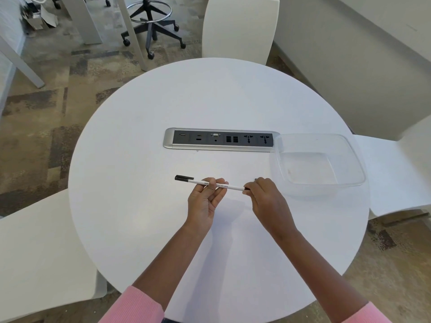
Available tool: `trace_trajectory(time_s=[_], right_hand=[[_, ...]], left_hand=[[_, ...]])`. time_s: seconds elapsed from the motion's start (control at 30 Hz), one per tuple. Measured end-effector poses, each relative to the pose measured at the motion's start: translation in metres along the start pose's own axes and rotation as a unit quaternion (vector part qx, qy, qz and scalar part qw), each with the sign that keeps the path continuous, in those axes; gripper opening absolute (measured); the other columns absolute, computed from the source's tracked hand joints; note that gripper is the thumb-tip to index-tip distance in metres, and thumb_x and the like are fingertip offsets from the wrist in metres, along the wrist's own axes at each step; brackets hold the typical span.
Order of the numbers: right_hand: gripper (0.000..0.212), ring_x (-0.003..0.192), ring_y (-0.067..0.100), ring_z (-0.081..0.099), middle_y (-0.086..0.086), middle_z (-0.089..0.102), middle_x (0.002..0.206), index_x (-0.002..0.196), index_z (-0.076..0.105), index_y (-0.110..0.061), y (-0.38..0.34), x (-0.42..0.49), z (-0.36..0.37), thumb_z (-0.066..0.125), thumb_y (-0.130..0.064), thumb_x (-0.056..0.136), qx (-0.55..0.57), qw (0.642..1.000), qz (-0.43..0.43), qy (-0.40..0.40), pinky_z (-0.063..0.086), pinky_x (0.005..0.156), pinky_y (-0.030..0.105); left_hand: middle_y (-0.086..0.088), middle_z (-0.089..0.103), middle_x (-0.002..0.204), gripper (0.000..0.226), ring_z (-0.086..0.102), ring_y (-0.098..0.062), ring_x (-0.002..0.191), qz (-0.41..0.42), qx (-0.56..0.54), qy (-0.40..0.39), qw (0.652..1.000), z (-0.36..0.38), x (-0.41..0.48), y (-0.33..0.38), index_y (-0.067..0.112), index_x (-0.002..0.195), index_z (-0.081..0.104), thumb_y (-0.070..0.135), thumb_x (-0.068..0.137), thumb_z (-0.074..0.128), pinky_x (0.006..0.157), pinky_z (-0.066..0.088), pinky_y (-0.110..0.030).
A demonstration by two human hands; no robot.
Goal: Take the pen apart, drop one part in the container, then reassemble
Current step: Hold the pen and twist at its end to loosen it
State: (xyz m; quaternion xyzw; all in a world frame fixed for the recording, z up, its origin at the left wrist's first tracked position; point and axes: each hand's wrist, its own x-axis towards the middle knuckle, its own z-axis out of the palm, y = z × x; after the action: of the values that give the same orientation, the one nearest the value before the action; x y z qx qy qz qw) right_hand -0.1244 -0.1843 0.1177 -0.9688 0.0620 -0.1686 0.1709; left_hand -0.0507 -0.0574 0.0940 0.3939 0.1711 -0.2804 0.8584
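A white marker pen (229, 186) with a black cap (184, 178) on its left end is held level above the round white table (140, 141). My left hand (205, 200) pinches the barrel near its middle, palm up. My right hand (263, 194) closes around the pen's right end, where a short black part shows at the fingertips. A clear plastic container (318, 164) stands empty on the table, just right of my right hand.
A silver and black socket strip (220, 139) is set into the table's middle, touching the container's left corner. White chairs stand at the far side (240, 26), the right (396, 173) and the near left (42, 252). An office stool base (151, 29) stands on the carpet behind.
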Motion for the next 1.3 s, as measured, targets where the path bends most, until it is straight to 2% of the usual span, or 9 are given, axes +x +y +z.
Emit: trace_trajectory(time_s=[0.17, 0.4, 0.53, 0.7, 0.77, 0.87, 1.0, 1.1, 1.3], right_hand=[[0.011, 0.056, 0.03, 0.055, 0.017, 0.058, 0.06, 0.069, 0.063, 0.004, 0.003, 0.003, -0.001, 0.07, 0.013, 0.068, -0.007, 0.999, -0.004, -0.034, 0.046, 0.038, 0.03], [0.016, 0.072, 0.025, 0.047, 0.017, 0.063, 0.074, 0.079, 0.065, 0.002, 0.009, 0.009, -0.002, 0.05, 0.005, 0.084, 0.081, 0.978, 0.09, -0.169, 0.028, 0.061, 0.025], [0.025, 0.06, 0.015, 0.047, -0.005, 0.052, 0.056, 0.068, 0.066, -0.007, 0.012, 0.018, -0.015, 0.048, 0.001, 0.084, 0.199, 0.922, 0.215, -0.252, 0.033, 0.049, 0.014], [0.032, 0.047, 0.01, 0.041, 0.002, 0.048, 0.052, 0.06, 0.062, -0.01, 0.019, 0.029, -0.03, 0.051, -0.006, 0.09, 0.359, 0.798, 0.323, -0.361, 0.037, 0.046, 0.014], [0.031, 0.044, 0.006, 0.043, 0.002, 0.05, 0.054, 0.063, 0.063, -0.009, 0.02, 0.028, -0.031, 0.05, -0.009, 0.091, 0.397, 0.775, 0.339, -0.355, 0.04, 0.045, 0.012], [0.024, 0.053, 0.008, 0.049, 0.001, 0.056, 0.06, 0.072, 0.066, -0.008, 0.017, 0.024, -0.027, 0.052, -0.012, 0.091, 0.4, 0.808, 0.317, -0.294, 0.044, 0.05, 0.012], [0.01, 0.064, 0.003, 0.055, -0.007, 0.061, 0.071, 0.089, 0.067, -0.012, 0.008, 0.01, -0.015, 0.06, -0.006, 0.084, 0.323, 0.908, 0.237, -0.125, 0.042, 0.056, 0.004], [0.016, 0.072, 0.009, 0.059, 0.005, 0.066, 0.083, 0.093, 0.066, -0.006, 0.0, 0.0, -0.008, 0.064, 0.001, 0.079, 0.265, 0.95, 0.162, -0.016, 0.043, 0.067, 0.004], [0.013, 0.077, 0.028, 0.062, 0.015, 0.067, 0.081, 0.089, 0.064, 0.0, -0.007, -0.005, 0.003, 0.06, 0.008, 0.079, 0.195, 0.969, 0.102, 0.11, 0.046, 0.073, 0.025]], left_hand=[[-0.002, 0.073, 0.062, 0.016, 0.072, -0.014, 0.064, 0.004, 0.009, 0.006, 1.0, 0.0, -0.001, -0.001, 0.006, 0.076, 0.056, 0.002, 0.091, 0.05, 0.057, 0.057, -0.019], [0.0, 0.073, 0.062, 0.017, 0.072, -0.013, 0.065, 0.017, 0.054, -0.005, 0.998, -0.002, -0.003, -0.002, 0.008, 0.075, 0.055, 0.003, 0.091, 0.05, 0.058, 0.056, -0.018], [0.001, 0.072, 0.062, 0.015, 0.072, -0.012, 0.067, 0.019, 0.074, -0.019, 0.997, -0.003, -0.005, -0.003, 0.008, 0.076, 0.054, 0.005, 0.091, 0.051, 0.058, 0.056, -0.018], [0.001, 0.072, 0.063, 0.014, 0.072, -0.012, 0.069, 0.016, 0.082, -0.039, 0.996, -0.001, -0.007, -0.004, 0.009, 0.077, 0.054, 0.006, 0.091, 0.05, 0.059, 0.056, -0.018], [0.001, 0.072, 0.063, 0.015, 0.072, -0.012, 0.069, 0.017, 0.077, -0.039, 0.996, 0.001, -0.007, -0.003, 0.009, 0.077, 0.055, 0.006, 0.091, 0.05, 0.059, 0.056, -0.018], [0.0, 0.073, 0.064, 0.016, 0.072, -0.013, 0.068, 0.019, 0.055, -0.031, 0.998, 0.002, -0.005, 0.0, 0.009, 0.076, 0.055, 0.004, 0.091, 0.05, 0.059, 0.057, -0.018], [-0.001, 0.073, 0.064, 0.018, 0.072, -0.014, 0.068, 0.017, 0.024, -0.021, 0.999, 0.003, -0.004, 0.003, 0.008, 0.076, 0.056, 0.003, 0.091, 0.049, 0.059, 0.057, -0.019], [-0.001, 0.073, 0.064, 0.019, 0.072, -0.013, 0.067, 0.015, 0.004, -0.014, 1.0, 0.006, -0.005, 0.004, 0.007, 0.075, 0.056, 0.003, 0.091, 0.048, 0.06, 0.057, -0.019], [-0.001, 0.073, 0.063, 0.016, 0.072, -0.013, 0.066, -0.005, -0.041, -0.003, 0.999, 0.011, -0.008, 0.003, 0.006, 0.078, 0.055, 0.003, 0.092, 0.048, 0.059, 0.058, -0.02]])
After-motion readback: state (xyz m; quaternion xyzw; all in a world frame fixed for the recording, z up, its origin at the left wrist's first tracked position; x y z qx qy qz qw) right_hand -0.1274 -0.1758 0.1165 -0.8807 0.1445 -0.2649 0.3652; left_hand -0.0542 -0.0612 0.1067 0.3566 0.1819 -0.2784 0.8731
